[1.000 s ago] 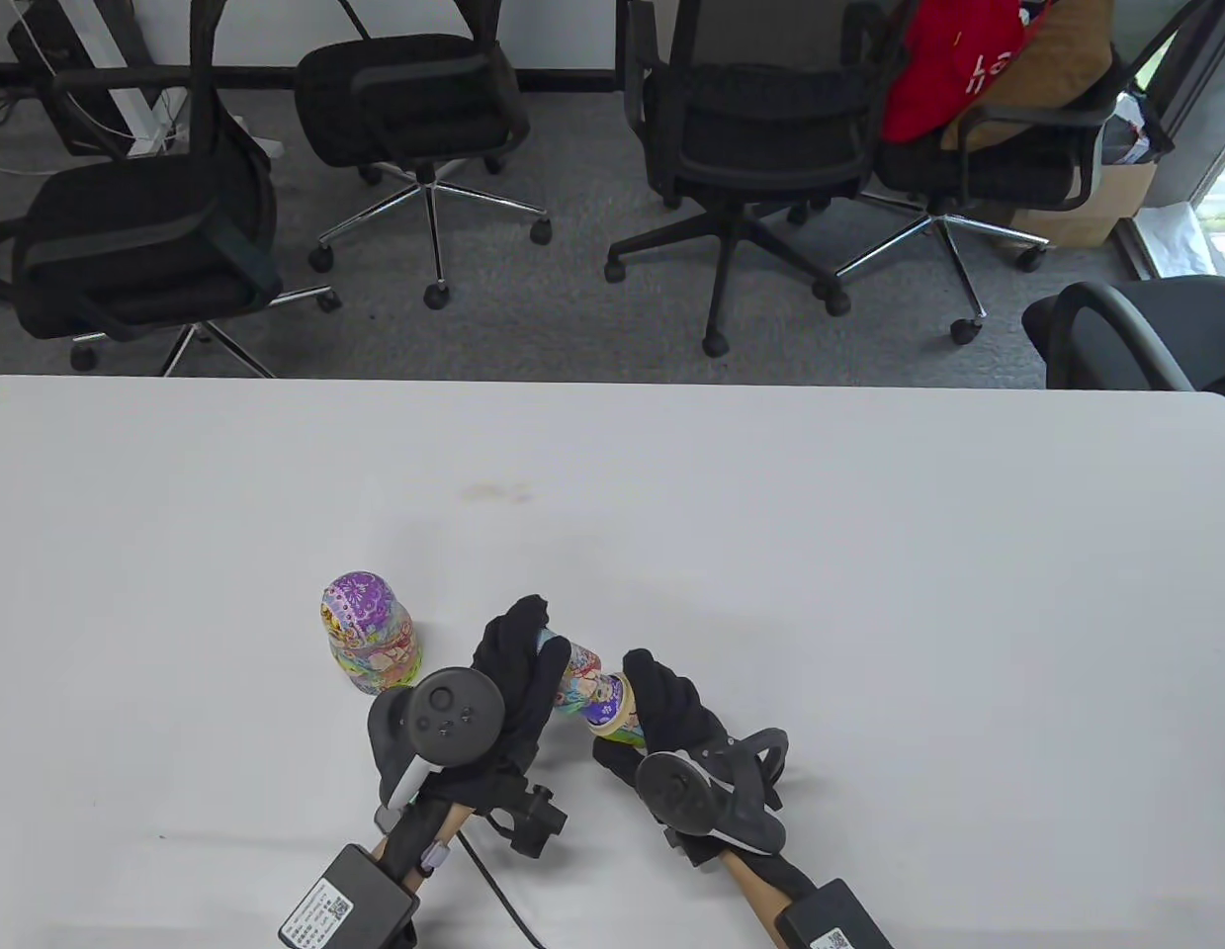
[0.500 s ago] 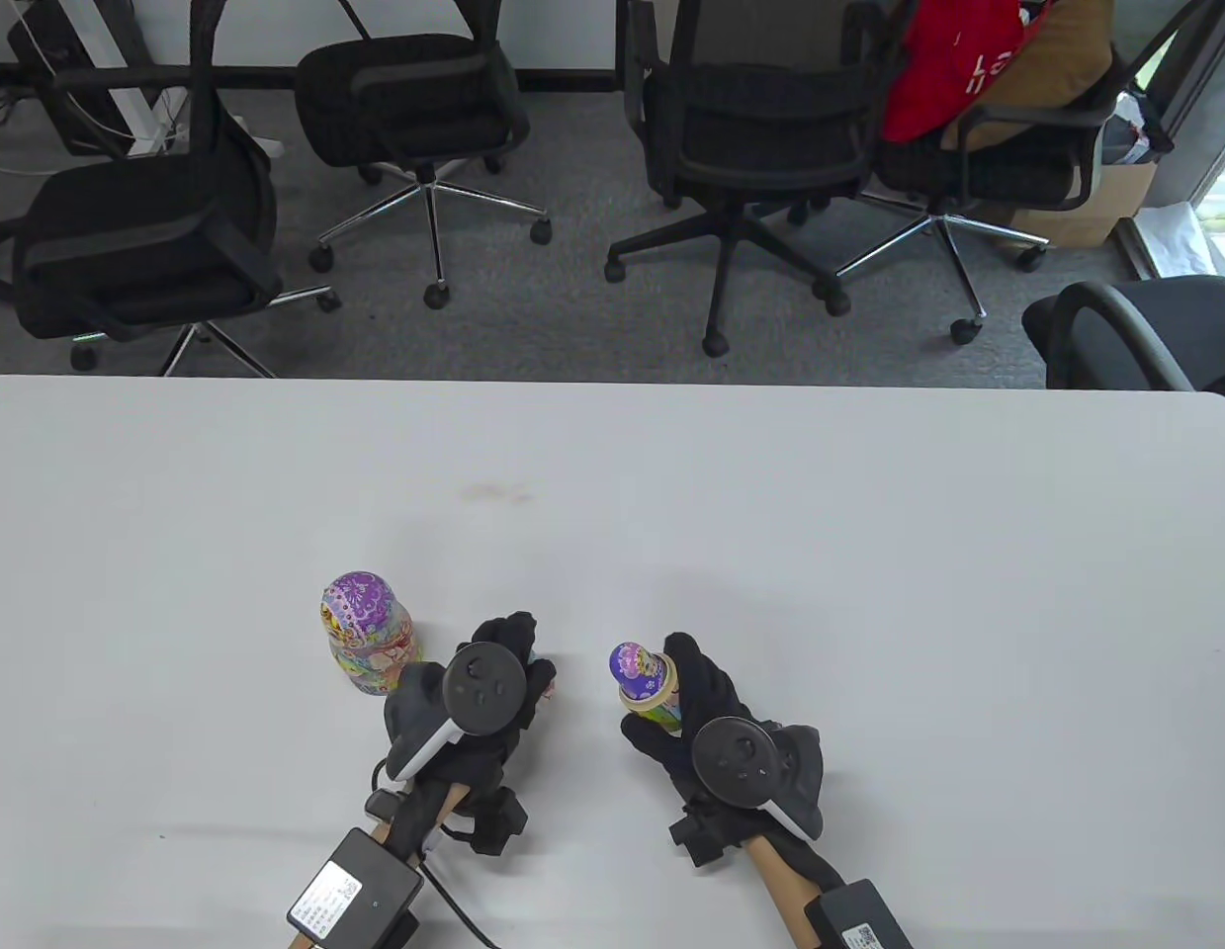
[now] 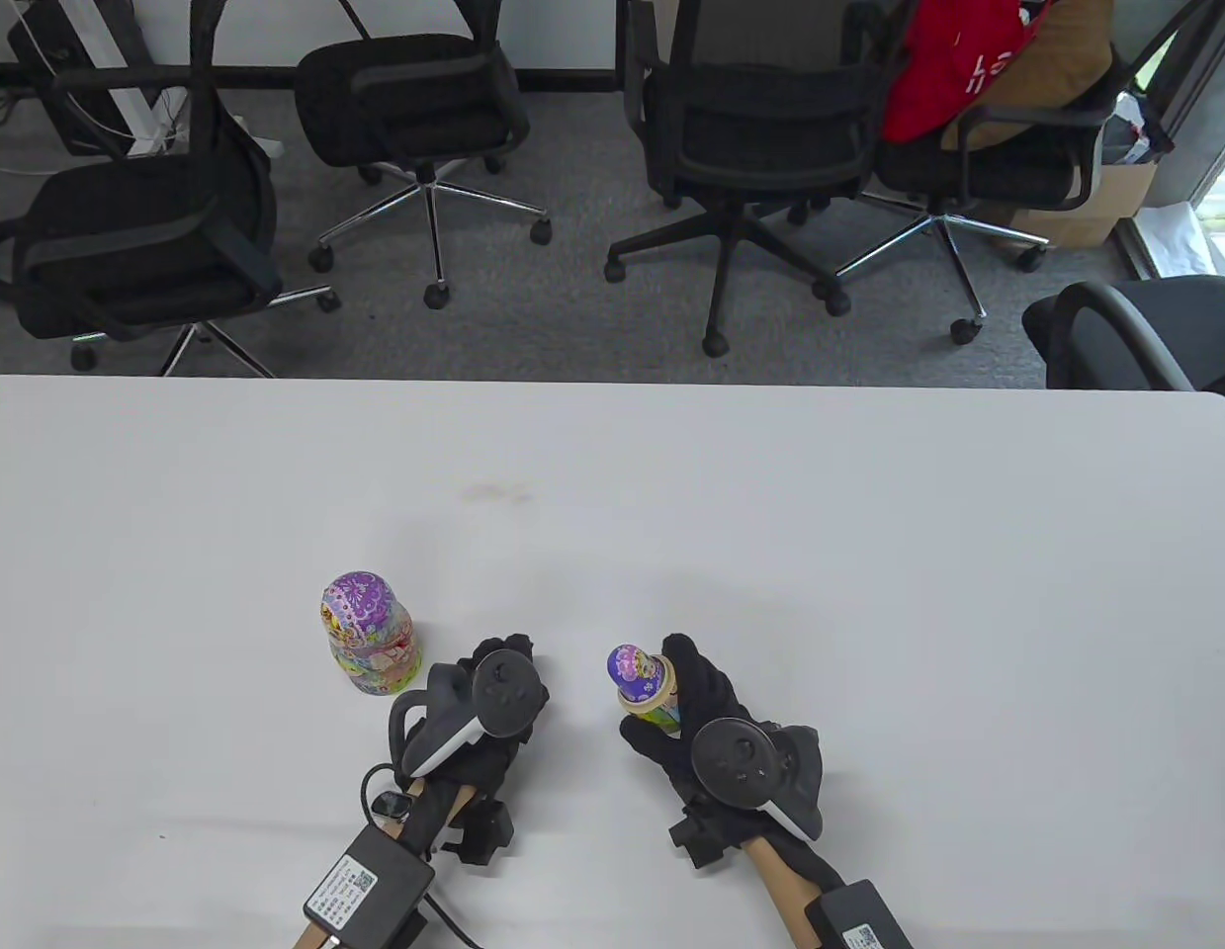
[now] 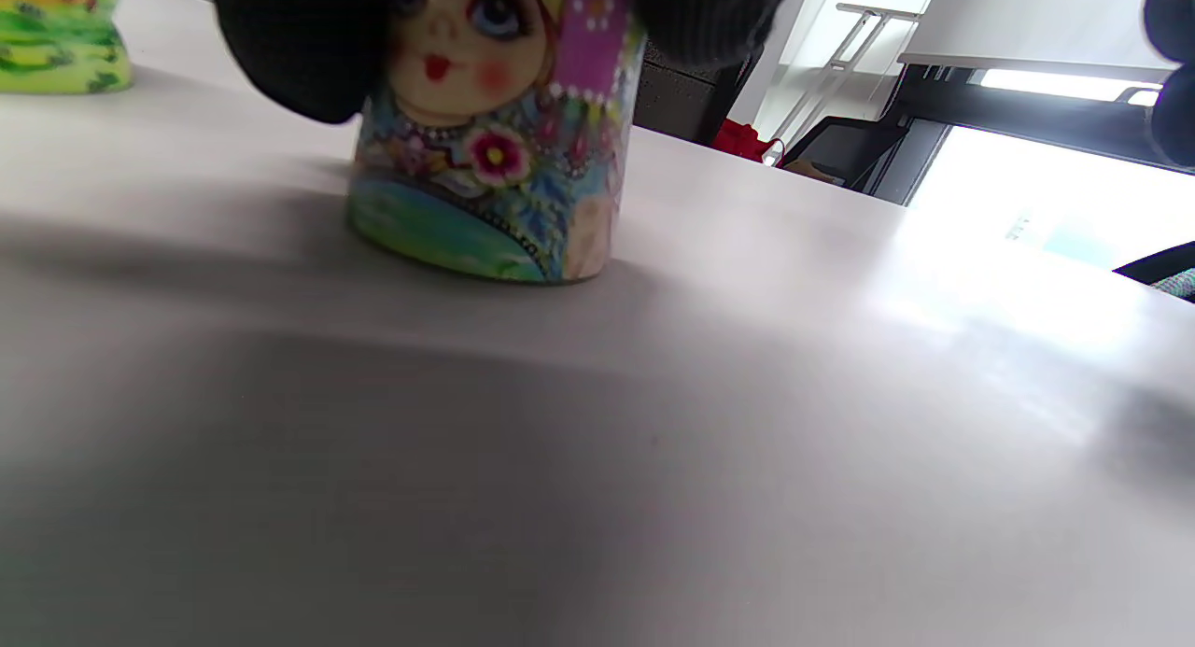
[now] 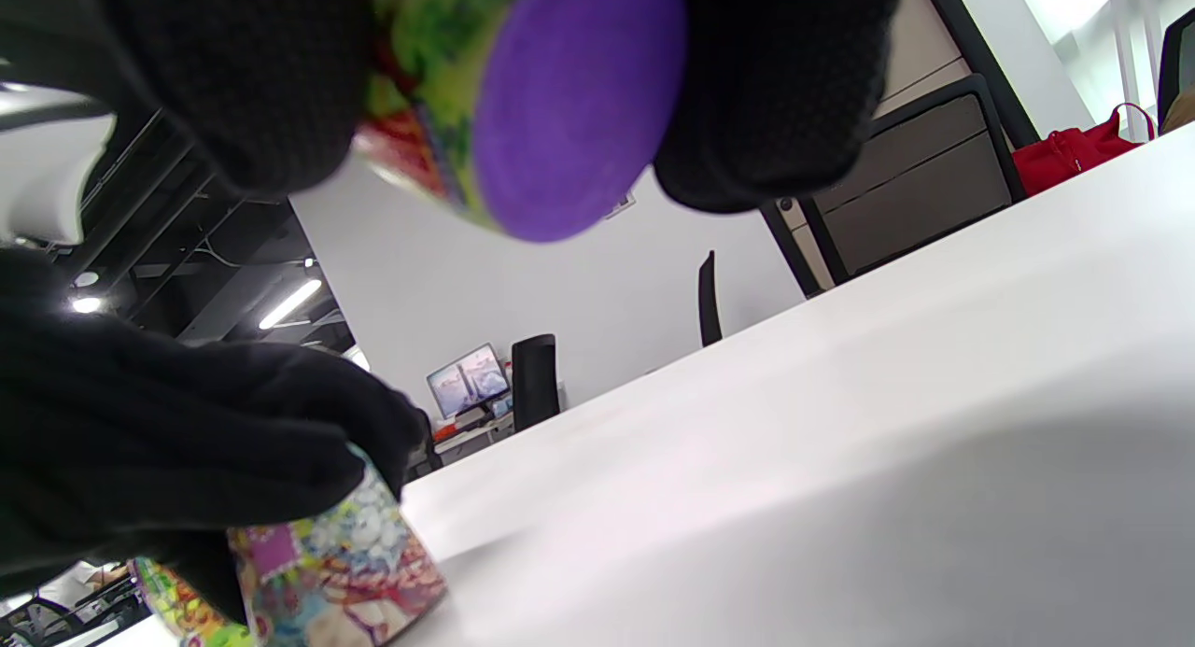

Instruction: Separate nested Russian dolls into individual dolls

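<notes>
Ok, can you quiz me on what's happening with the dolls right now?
1. True or false: the right hand holds the lower half, with a small doll poking out of it, up off the table.
2. What does the left hand hold? A: a top half with a painted face, resting on the table. B: a cup. C: nothing.
3. Fill in: in the table view, the closed doll standing alone is to the ___ of the left hand.

Key: 1 true; 2 A; 3 left.
</notes>
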